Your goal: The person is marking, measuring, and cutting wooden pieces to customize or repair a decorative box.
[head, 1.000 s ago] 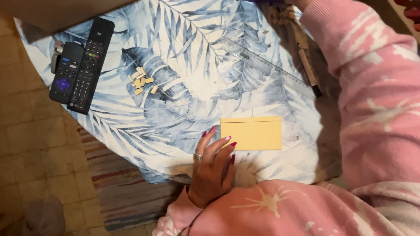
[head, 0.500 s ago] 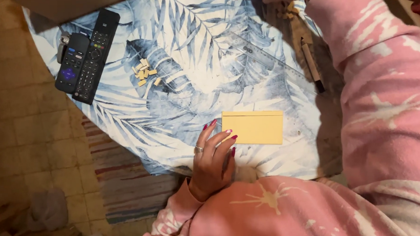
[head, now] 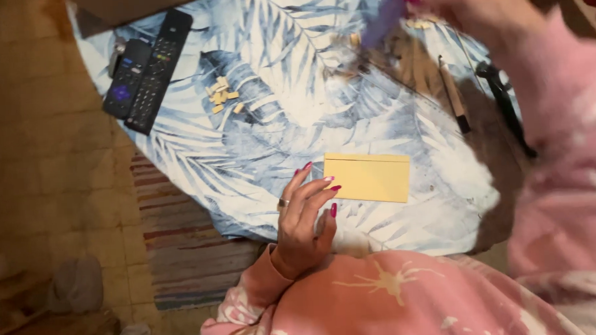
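Our left hand (head: 304,220) rests at the near edge of the surface (head: 277,142), a round top under a blue-and-white leaf-print cloth. Its grip is wide: fingers spread, fingertips (head: 330,187) touching the left edge of the flat yellow rectangular card (head: 369,177), pinning it, not gripping it. The card lies flat near the front of the surface, just right of that hand.

Our right hand (head: 467,6) is up at the far right, blurred, pinching a purple object (head: 384,16). We can't tell what the object is; the grip is closed on it.

Far left: two dark remote controls (head: 148,70) lie side by side. Right of them is a small heap of pale tan pieces (head: 220,97), well apart from the card. More tan pieces sit far centre near the purple object, too blurred to call. At right, a dark pen-like stick (head: 455,102) and a black tool (head: 505,104) lie on the cloth.

Status, as we judge it: the card is placed and held steady; its face is bare. The tan pieces are still in their heap, and the purple object hasn't reached the card.
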